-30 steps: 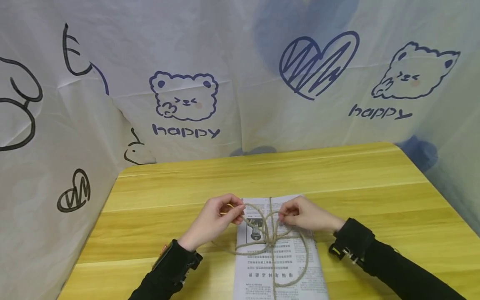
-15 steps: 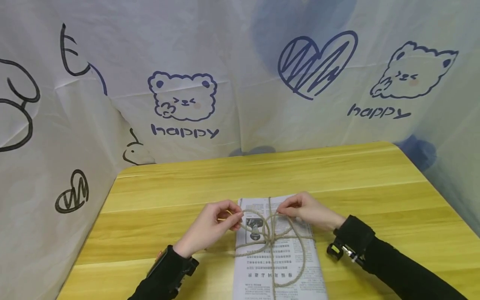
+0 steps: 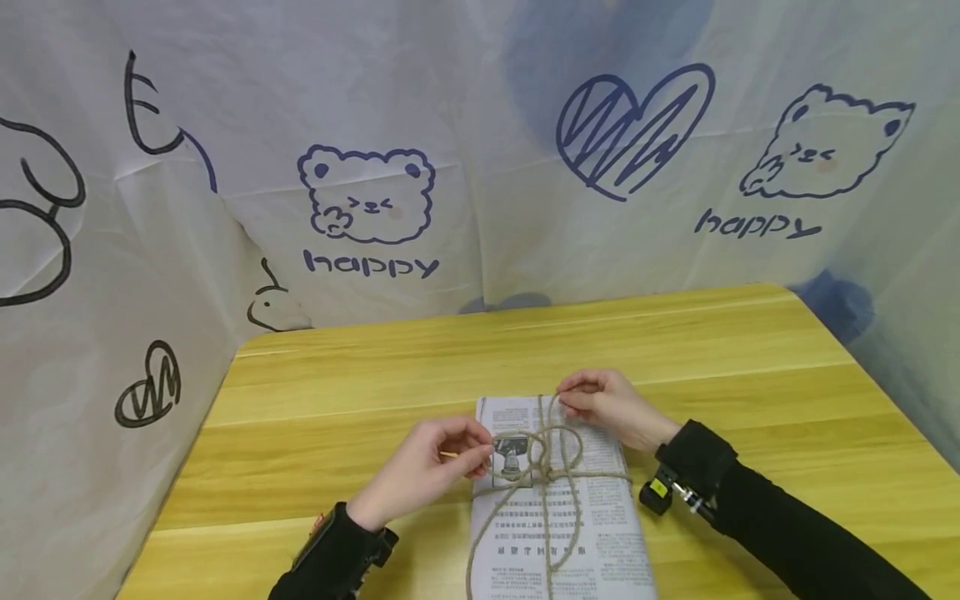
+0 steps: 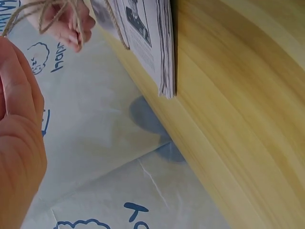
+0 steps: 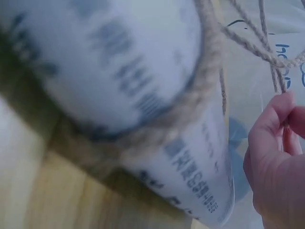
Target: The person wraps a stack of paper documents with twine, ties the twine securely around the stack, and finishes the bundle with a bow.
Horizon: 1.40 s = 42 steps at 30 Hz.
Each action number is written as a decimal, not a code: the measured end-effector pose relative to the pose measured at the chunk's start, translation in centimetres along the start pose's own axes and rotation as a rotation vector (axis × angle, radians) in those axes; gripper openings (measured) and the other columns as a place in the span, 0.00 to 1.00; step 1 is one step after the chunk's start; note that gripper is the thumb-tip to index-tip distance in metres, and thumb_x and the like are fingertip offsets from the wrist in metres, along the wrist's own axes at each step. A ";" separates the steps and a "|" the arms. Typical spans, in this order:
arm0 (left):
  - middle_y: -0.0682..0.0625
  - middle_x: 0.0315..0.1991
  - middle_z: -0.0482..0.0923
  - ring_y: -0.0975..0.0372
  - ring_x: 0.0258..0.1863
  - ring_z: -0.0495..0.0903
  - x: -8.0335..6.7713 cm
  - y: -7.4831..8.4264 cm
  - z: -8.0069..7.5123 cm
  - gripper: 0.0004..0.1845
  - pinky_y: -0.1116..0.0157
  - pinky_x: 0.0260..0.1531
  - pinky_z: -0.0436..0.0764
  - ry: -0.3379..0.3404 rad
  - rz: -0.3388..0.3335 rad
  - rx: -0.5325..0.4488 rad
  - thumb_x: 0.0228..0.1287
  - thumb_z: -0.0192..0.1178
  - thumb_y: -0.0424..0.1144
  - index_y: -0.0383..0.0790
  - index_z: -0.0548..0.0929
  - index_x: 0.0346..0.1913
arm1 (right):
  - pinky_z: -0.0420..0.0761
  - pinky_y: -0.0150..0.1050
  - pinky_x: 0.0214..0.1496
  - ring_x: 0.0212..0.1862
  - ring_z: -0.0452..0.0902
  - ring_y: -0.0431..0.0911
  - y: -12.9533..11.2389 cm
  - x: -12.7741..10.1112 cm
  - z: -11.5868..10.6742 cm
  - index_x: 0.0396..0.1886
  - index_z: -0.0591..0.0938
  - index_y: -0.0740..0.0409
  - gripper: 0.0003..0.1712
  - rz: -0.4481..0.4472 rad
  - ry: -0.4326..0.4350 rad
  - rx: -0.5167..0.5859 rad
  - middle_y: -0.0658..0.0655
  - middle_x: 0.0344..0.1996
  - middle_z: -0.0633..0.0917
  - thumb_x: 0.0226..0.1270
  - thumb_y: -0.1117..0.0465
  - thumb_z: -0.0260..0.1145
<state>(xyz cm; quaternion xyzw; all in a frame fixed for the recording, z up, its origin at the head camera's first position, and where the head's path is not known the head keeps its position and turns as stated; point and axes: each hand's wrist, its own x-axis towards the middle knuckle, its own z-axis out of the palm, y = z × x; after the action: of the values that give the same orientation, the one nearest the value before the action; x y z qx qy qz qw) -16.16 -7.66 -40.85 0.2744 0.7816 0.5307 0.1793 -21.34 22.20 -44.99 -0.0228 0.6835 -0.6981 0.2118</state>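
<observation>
— What was hard to make out?

— The near end of the newspaper bundle (image 3: 558, 508) ran off the bottom of the head view, and the right wrist view was mostly a blur of print and rope. The left hand's (image 3: 427, 471) fingertips were hidden behind its own knuckles.

— Any change from a second before?

— The right hand (image 3: 611, 404) had moved toward the bundle's far edge, drawing its strand with it; the left had dropped nearer the knot, and the loop had shrunk.

— And the grips?

— Each hand pinched the jute twine (image 3: 551, 454) between thumb and fingers, the left beside the bundle's left edge.

— Materials?

— Coarse, hairy, tan twine crossed over a flat rectangular stack of thin printed sheets, which lay on the yellow wooden table (image 3: 750, 367) near its front edge. Behind hung a creased white cloth (image 3: 480, 167) with blue bears and a heart.
</observation>
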 end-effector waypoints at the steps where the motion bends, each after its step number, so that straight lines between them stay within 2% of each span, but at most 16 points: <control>1: 0.39 0.36 0.85 0.59 0.33 0.86 0.0 0.0 0.1 0.07 0.58 0.39 0.87 -0.008 0.009 -0.001 0.74 0.59 0.36 0.35 0.83 0.46 | 0.83 0.30 0.45 0.38 0.81 0.37 0.0 0.1 0.0 0.53 0.76 0.73 0.13 0.001 0.008 0.015 0.53 0.40 0.82 0.74 0.70 0.59; 4: 0.39 0.35 0.85 0.62 0.33 0.85 0.0 0.1 0.6 0.08 0.59 0.37 0.87 -0.044 0.016 -0.003 0.73 0.60 0.36 0.35 0.84 0.45 | 0.83 0.30 0.46 0.39 0.81 0.37 -0.2 0.4 0.2 0.54 0.75 0.74 0.14 -0.003 0.035 0.042 0.53 0.40 0.82 0.74 0.70 0.59; 8: 0.37 0.37 0.86 0.58 0.34 0.86 0.1 0.3 1.4 0.08 0.59 0.38 0.87 -0.115 0.015 -0.002 0.72 0.60 0.35 0.33 0.84 0.45 | 0.83 0.29 0.46 0.39 0.82 0.36 -0.4 0.6 0.4 0.55 0.74 0.75 0.15 -0.021 0.075 0.065 0.50 0.39 0.83 0.75 0.70 0.58; 12: 0.41 0.35 0.87 0.57 0.33 0.87 0.4 0.3 2.3 0.08 0.65 0.36 0.86 -0.158 0.011 0.045 0.73 0.60 0.36 0.34 0.85 0.44 | 0.84 0.30 0.46 0.39 0.83 0.36 -0.4 0.7 0.6 0.56 0.73 0.78 0.17 -0.044 0.077 0.017 0.52 0.39 0.84 0.74 0.70 0.59; 15: 0.45 0.33 0.87 0.60 0.31 0.86 0.6 0.1 2.8 0.07 0.71 0.35 0.84 -0.140 0.012 0.092 0.73 0.61 0.37 0.37 0.85 0.43 | 0.85 0.30 0.47 0.40 0.83 0.37 -0.1 0.7 0.6 0.56 0.72 0.80 0.19 -0.052 0.061 -0.063 0.61 0.43 0.84 0.73 0.70 0.60; 19: 0.43 0.33 0.87 0.62 0.29 0.85 1.0 -0.2 3.3 0.08 0.72 0.34 0.83 -0.109 0.020 0.103 0.72 0.61 0.37 0.35 0.85 0.44 | 0.85 0.31 0.47 0.41 0.84 0.39 0.3 0.4 0.5 0.56 0.74 0.80 0.18 -0.087 0.052 -0.189 0.72 0.48 0.83 0.72 0.70 0.61; 24: 0.41 0.33 0.86 0.61 0.28 0.84 1.2 -0.4 3.8 0.09 0.71 0.32 0.84 -0.078 0.011 0.072 0.71 0.62 0.36 0.33 0.85 0.45 | 0.83 0.32 0.46 0.42 0.83 0.41 0.2 -0.9 0.4 0.52 0.78 0.75 0.15 -0.228 0.071 -0.351 0.73 0.47 0.83 0.72 0.68 0.62; 27: 0.40 0.32 0.86 0.58 0.27 0.85 1.4 -0.4 4.0 0.09 0.70 0.31 0.84 -0.053 -0.007 0.054 0.70 0.63 0.37 0.33 0.86 0.44 | 0.83 0.34 0.42 0.37 0.82 0.42 -0.1 -2.3 0.4 0.50 0.80 0.73 0.13 -0.330 0.017 -0.396 0.71 0.42 0.84 0.74 0.66 0.61; 30: 0.41 0.32 0.86 0.59 0.27 0.85 1.5 -0.3 4.2 0.08 0.69 0.31 0.84 -0.033 -0.028 0.054 0.70 0.64 0.37 0.34 0.86 0.43 | 0.82 0.35 0.39 0.34 0.81 0.43 -0.2 -3.8 0.6 0.49 0.81 0.71 0.12 -0.406 -0.126 -0.415 0.68 0.38 0.85 0.75 0.65 0.60; 33: 0.43 0.32 0.87 0.60 0.27 0.85 1.7 -0.2 4.4 0.08 0.70 0.31 0.84 -0.021 -0.047 0.065 0.69 0.64 0.37 0.35 0.86 0.42 | 0.83 0.34 0.37 0.33 0.81 0.39 -0.4 -5.0 1.1 0.48 0.82 0.70 0.11 -0.424 -0.271 -0.420 0.67 0.35 0.85 0.73 0.65 0.63; 35: 0.43 0.32 0.87 0.59 0.28 0.85 1.9 -0.2 4.5 0.08 0.68 0.32 0.85 -0.025 -0.055 0.060 0.69 0.65 0.37 0.35 0.86 0.42 | 0.83 0.33 0.35 0.31 0.81 0.36 -0.4 -5.5 1.4 0.47 0.82 0.71 0.11 -0.413 -0.328 -0.412 0.68 0.34 0.85 0.72 0.65 0.64; 39: 0.42 0.32 0.87 0.53 0.29 0.86 2.3 -0.5 4.5 0.09 0.64 0.33 0.86 -0.038 -0.057 0.037 0.70 0.63 0.38 0.33 0.86 0.43 | 0.82 0.31 0.32 0.30 0.80 0.35 -0.3 -5.9 1.6 0.45 0.82 0.72 0.10 -0.414 -0.332 -0.405 0.72 0.32 0.84 0.71 0.67 0.64; 42: 0.43 0.29 0.85 0.55 0.26 0.85 2.5 -0.8 4.2 0.11 0.65 0.30 0.85 0.019 -0.067 0.056 0.73 0.60 0.39 0.33 0.85 0.43 | 0.82 0.33 0.33 0.30 0.80 0.37 -0.2 -6.1 1.2 0.47 0.81 0.74 0.10 -0.415 -0.288 -0.391 0.73 0.32 0.83 0.72 0.69 0.62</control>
<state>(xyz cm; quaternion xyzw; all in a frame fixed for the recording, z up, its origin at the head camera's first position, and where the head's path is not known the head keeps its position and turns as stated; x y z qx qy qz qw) -15.92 -3.22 -43.13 0.2481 0.8066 0.5048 0.1819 -15.43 23.02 -43.16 -0.3004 0.7484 -0.5716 0.1512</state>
